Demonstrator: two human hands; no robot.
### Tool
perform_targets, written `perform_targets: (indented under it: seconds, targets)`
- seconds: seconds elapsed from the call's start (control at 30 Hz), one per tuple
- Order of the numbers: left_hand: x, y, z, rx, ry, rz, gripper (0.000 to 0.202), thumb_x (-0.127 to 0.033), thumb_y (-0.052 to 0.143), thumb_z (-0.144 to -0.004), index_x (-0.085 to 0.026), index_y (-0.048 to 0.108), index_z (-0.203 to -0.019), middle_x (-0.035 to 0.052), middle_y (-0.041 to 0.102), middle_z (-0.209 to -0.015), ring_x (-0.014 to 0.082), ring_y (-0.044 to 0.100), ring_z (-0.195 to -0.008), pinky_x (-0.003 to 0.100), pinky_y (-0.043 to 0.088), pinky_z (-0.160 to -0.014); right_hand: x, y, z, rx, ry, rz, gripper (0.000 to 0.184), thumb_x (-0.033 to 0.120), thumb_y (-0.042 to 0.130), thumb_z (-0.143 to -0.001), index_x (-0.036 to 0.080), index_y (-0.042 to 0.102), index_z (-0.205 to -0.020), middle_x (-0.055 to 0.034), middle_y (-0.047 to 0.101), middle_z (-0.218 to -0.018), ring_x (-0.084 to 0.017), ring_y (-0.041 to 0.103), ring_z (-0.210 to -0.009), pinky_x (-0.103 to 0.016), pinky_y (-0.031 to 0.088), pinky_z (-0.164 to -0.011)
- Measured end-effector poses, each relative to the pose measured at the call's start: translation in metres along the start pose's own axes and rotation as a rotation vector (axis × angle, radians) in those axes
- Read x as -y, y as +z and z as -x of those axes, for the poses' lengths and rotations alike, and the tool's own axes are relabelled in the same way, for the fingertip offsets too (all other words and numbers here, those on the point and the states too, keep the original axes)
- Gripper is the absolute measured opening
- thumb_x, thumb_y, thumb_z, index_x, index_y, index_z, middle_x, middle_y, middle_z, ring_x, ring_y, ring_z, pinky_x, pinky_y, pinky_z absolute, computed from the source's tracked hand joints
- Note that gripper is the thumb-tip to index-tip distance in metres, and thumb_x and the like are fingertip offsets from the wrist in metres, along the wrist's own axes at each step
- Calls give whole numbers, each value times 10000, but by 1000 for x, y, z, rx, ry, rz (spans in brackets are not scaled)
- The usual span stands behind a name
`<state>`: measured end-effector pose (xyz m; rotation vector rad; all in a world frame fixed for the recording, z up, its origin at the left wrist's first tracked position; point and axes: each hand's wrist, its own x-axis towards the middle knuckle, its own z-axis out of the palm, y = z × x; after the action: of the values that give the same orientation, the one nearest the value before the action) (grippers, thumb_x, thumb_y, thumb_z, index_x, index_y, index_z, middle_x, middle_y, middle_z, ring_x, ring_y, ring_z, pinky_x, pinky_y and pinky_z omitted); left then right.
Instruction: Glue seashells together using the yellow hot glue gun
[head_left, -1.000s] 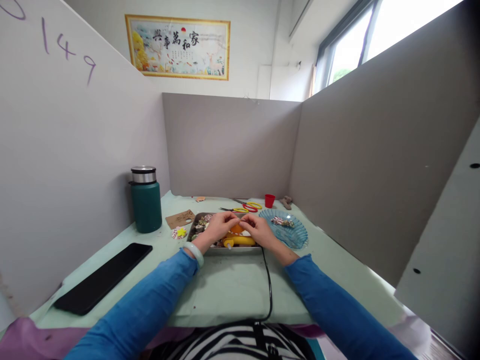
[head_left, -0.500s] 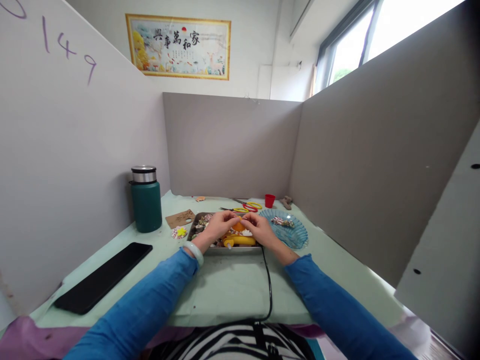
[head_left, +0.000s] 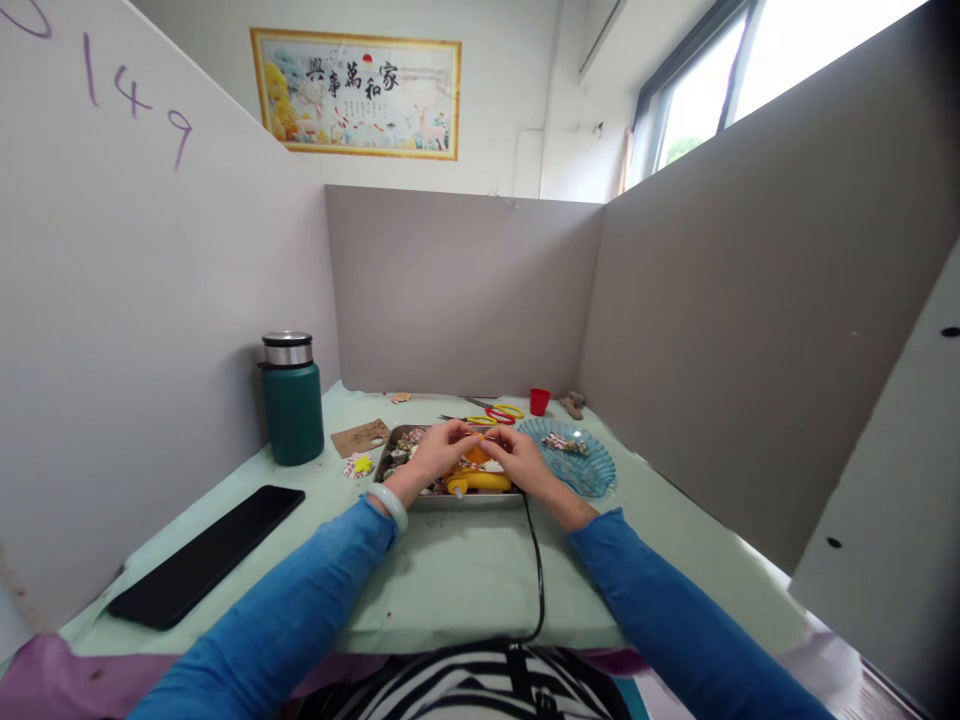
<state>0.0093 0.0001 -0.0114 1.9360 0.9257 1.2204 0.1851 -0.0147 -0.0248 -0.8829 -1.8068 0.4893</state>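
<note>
1. We see the left hand (head_left: 444,452) and the right hand (head_left: 519,460) meeting above the tray, thumbs and forefingers drawn into a close pinch, tips nearly touching each other.
2. An orange piece (head_left: 477,454) shows right at and below those fingertips, over the middle of the tray; we cannot tell whether they grip it or something smaller that the fingers hide.
3. We find a pale bracelet (head_left: 391,508) around the left wrist, just beyond the blue sleeve.
4. Under the hands is the metal tray (head_left: 457,503), its left side filled with small mixed pieces (head_left: 397,455). Along its near edge lies a yellow tool (head_left: 481,482), one end turned toward the left.
5. From the tray's near right corner we follow a black cable (head_left: 539,575) down to the near edge of the table (head_left: 450,590).
6. Beside the tray's right edge stands a blue plate (head_left: 601,468), carrying a few patterned pieces (head_left: 565,443).
7. Off the tray's left edge we see a brown card (head_left: 360,438) and, nearer us, a round piece with a yellow star (head_left: 360,465).
8. Beyond the tray's far edge lie scissors (head_left: 501,413) with red and yellow handles; a red cup (head_left: 539,402) and a brown lump (head_left: 573,404) sit toward the table's far right corner.
9. Toward the table's left edge we have an upright green bottle (head_left: 292,415), with a black phone (head_left: 210,555) lying nearer the near left corner.
</note>
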Motion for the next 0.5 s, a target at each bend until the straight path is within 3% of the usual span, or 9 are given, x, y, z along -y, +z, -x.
perform_targets:
  seconds: [0.5]
  targets:
    - [5, -1, -2, -14, 28, -20, 271, -406, 660, -736, -139, 642, -779, 18, 633, -687, 118, 546, -591, 225, 438, -554, 1, 0, 0, -7, -10, 20, 233, 411, 583, -835, 182, 617, -807, 10, 565, -673, -133, 475, -603, -253, 359, -568]
